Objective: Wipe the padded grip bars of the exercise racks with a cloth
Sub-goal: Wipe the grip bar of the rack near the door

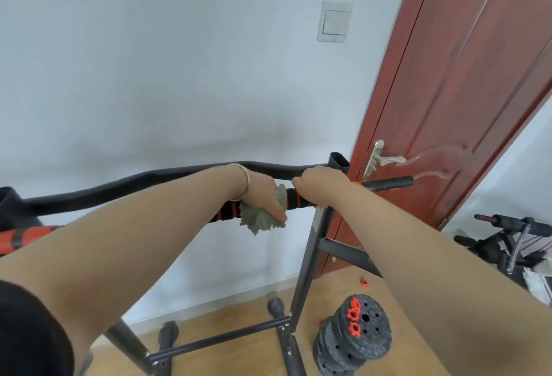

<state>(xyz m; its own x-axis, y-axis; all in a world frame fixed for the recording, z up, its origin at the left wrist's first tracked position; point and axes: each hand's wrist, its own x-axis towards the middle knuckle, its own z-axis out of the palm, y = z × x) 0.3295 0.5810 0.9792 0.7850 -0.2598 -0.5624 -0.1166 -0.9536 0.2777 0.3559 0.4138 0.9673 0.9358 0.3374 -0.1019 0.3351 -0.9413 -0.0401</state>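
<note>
Head view, looking forward and down along both bare forearms. The cloth (263, 222), a crumpled grey-green rag with ragged edges, is bunched in the left hand (263, 195), whose fingers curl round it and press it onto the padded grip bar (294, 200). Loose folds hang just below the palm and the bar. It is hard to tell whether those fingers also close fully round the bar beneath the fabric.

The right hand (318, 183) grips the same bar directly, knuckles up, just beside the cloth. Only a short stretch of padding shows between the two hands.

The padding is black foam banded with red-orange. The banding appears again to the left of the cloth and at the far left edge of the frame, where the bar passes behind the left forearm. Past the right hand the bar ends in a black ribbed section (388, 183) pointing toward the door (448, 77).

The bar's long axis runs roughly left to right, rising slightly toward the right. It crosses the dark grey upright of the rack (310, 259) next to the right hand.

A second, curved black top bar (149, 178) runs behind it and meets the open-topped post at the right. A thin bracelet (244, 180) circles the left wrist.

On the wooden floor (239, 354), a stack of black weight plates (352, 340) with red collars lies near the rack's foot.
</note>
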